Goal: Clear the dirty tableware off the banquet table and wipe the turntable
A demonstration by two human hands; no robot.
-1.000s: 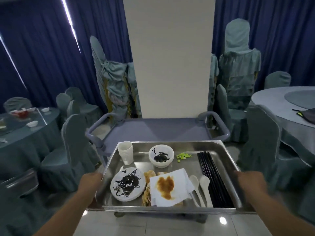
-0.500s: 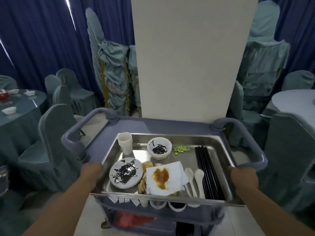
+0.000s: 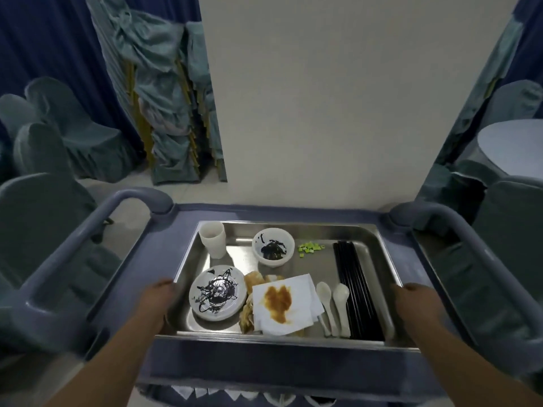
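Observation:
A steel tray sits on the top shelf of a blue-grey service cart. My left hand grips the tray's left rim and my right hand grips its right rim. In the tray are stacked white cups, a white bowl smeared with black sauce, a dirty plate, a brown-stained napkin over food scraps, two white spoons, black chopsticks and green food bits.
A white pillar stands right behind the cart. Stacked covered chairs are at the back left, more covered chairs on the left. A round table with chairs is on the right. The cart's handles flank the tray.
I carried the tray forward to the cart and brought it down onto the top shelf; the view tilted down and closed in on the pillar. Both hands kept their grip on the rims.

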